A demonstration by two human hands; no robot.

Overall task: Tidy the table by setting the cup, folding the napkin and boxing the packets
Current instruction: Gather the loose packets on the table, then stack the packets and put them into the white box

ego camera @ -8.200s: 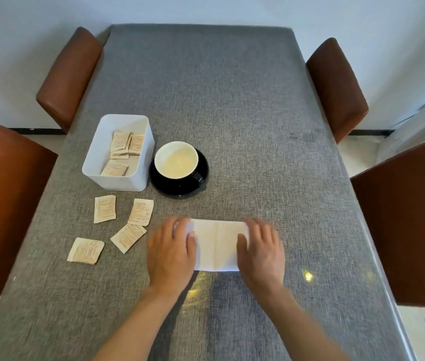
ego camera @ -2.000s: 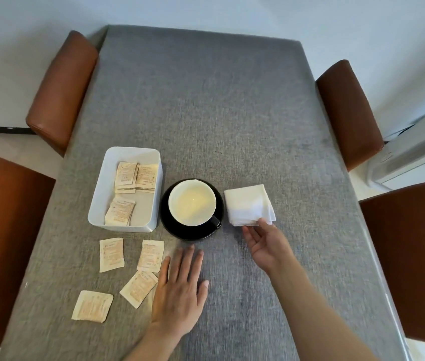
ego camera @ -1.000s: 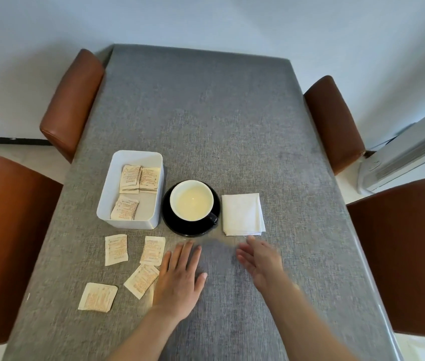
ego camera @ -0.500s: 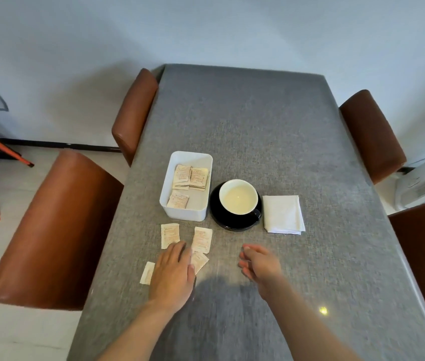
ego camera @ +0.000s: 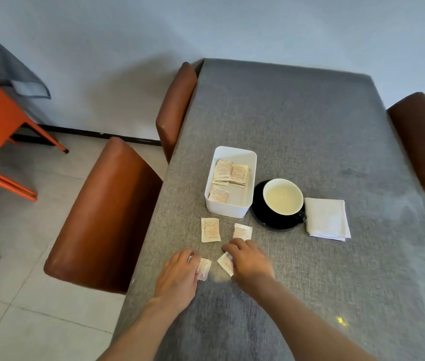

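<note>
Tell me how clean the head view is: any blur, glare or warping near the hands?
Head view: both forearms smear with motion blur; left hand and right hand are softer than the cup. A small glare spot sits on the table, whose edges bow from the wide lens.

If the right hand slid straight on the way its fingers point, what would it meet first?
The right hand points up-left, so it would probably first meet the loose packet lying flat in front of the white box; depth is hard to judge.

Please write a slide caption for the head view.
Both hands reach for loose packets near the white box.
</note>
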